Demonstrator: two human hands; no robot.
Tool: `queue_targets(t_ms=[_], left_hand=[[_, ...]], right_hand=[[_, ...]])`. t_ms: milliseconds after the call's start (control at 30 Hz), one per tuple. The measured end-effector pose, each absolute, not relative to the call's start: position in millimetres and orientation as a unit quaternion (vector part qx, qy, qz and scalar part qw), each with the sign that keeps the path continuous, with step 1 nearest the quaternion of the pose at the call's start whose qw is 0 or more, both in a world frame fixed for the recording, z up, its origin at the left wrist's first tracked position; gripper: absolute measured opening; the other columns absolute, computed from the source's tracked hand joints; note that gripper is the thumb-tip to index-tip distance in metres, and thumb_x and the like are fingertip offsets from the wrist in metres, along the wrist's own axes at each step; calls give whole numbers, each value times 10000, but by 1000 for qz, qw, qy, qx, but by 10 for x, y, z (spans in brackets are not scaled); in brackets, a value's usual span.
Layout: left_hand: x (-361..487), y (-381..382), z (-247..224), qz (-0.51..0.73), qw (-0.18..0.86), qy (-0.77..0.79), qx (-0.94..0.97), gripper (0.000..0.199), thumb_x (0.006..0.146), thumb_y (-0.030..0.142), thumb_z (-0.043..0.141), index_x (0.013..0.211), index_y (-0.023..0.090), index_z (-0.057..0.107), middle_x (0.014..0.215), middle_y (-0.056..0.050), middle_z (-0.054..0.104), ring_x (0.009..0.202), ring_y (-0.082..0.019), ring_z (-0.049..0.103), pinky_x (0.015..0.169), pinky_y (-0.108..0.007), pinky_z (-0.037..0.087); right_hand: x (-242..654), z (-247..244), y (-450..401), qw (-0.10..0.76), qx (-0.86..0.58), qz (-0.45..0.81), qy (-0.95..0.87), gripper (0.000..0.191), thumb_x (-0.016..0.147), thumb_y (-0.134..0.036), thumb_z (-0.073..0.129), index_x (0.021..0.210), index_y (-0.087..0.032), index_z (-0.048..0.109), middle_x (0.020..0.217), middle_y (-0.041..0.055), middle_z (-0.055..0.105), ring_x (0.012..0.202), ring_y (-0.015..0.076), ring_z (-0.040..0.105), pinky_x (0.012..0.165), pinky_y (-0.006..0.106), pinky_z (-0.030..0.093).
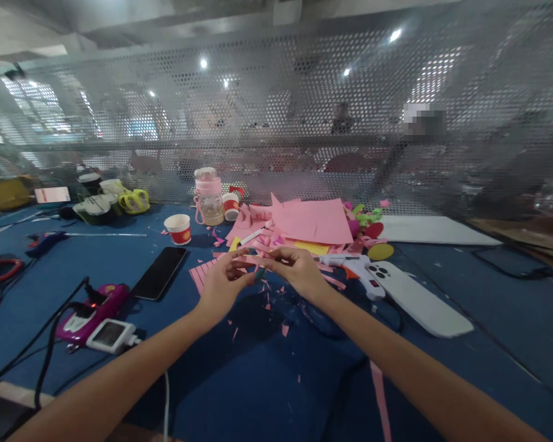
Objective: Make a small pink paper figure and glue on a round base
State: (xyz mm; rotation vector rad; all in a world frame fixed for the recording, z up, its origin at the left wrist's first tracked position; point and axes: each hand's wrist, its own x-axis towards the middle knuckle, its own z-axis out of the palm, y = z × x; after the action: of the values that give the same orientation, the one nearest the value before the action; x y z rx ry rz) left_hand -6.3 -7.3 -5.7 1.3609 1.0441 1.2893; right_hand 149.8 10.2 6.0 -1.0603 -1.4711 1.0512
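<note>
Over the middle of the blue table, my left hand (223, 281) pinches a small pink paper piece (260, 261) between thumb and fingers. Meeting it from the other side, my right hand (299, 270) has thumb and forefinger closed on the same piece. A small dark green bit (259, 274) shows by the left thumb; I cannot make out what it is. Just behind both hands lies a heap of pink paper sheets (311, 221). Pink strips (201, 276) stick out beside my left hand, and a white glue gun (362, 273) with an orange trigger lies right of my right hand.
Left of my hands are a black phone (160, 273), a paper cup (178, 229) and a purple power strip (92, 310) with cables. A pink-lidded bottle (209, 199) stands behind. A white phone (421, 301) lies right. Perforated metal panels (267, 123) close off the back.
</note>
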Motion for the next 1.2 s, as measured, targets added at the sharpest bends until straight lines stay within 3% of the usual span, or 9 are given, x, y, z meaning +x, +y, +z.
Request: queue_targets(t_ms=[300, 500, 700, 833, 1000, 1200], left_hand=[[-71, -63, -60, 526, 464, 427, 571, 592, 535, 127, 739, 1108, 176, 598, 895, -29, 626, 565, -72, 579, 547, -213, 504], [-60, -63, -18, 536, 491, 416, 546, 573, 515, 114, 747, 1072, 150, 615, 822, -17, 632, 559, -76, 577, 577, -237, 532], [-61, -70, 2, 545, 490, 412, 541, 583, 517, 120, 753, 1080, 173, 612, 837, -3, 610, 547, -71, 574, 568, -249, 544], [-64, -67, 2, 547, 484, 409, 547, 608, 521, 123, 752, 1106, 183, 597, 847, 0, 598, 549, -70, 578, 571, -246, 551], [-60, -64, 3, 549, 482, 408, 548, 597, 525, 133, 753, 1098, 175, 593, 856, 2, 594, 538, -58, 575, 566, -238, 554], [-52, -77, -9, 560, 478, 397, 549, 576, 530, 157, 758, 1081, 165, 590, 861, 2, 612, 542, -62, 590, 560, -226, 557]], right_hand=[[1516, 3, 128, 483, -417, 409, -652, 442, 619, -564, 627, 714, -134, 670, 528, -26, 502, 479, 81, 371, 461, 236, 294], [1517, 28, 122, 478, -420, 425, -644, 503, 599, -601, 631, 736, -120, 681, 481, -46, 447, 431, 60, 302, 429, 230, 261], [1521, -1, 147, 501, -406, 425, -635, 440, 587, -558, 675, 745, -146, 672, 586, -11, 559, 451, 66, 367, 434, 226, 299], [1537, -7, 161, 514, -423, 435, -606, 497, 528, -535, 725, 823, -139, 675, 625, 5, 603, 447, 77, 416, 427, 231, 336], [1550, -15, 166, 521, -415, 438, -605, 427, 550, -501, 731, 784, -148, 675, 616, 6, 614, 425, 70, 410, 411, 227, 347], [1543, -5, 157, 534, -402, 457, -587, 432, 511, -489, 755, 747, -154, 616, 635, 8, 611, 539, 117, 535, 448, 226, 389]])
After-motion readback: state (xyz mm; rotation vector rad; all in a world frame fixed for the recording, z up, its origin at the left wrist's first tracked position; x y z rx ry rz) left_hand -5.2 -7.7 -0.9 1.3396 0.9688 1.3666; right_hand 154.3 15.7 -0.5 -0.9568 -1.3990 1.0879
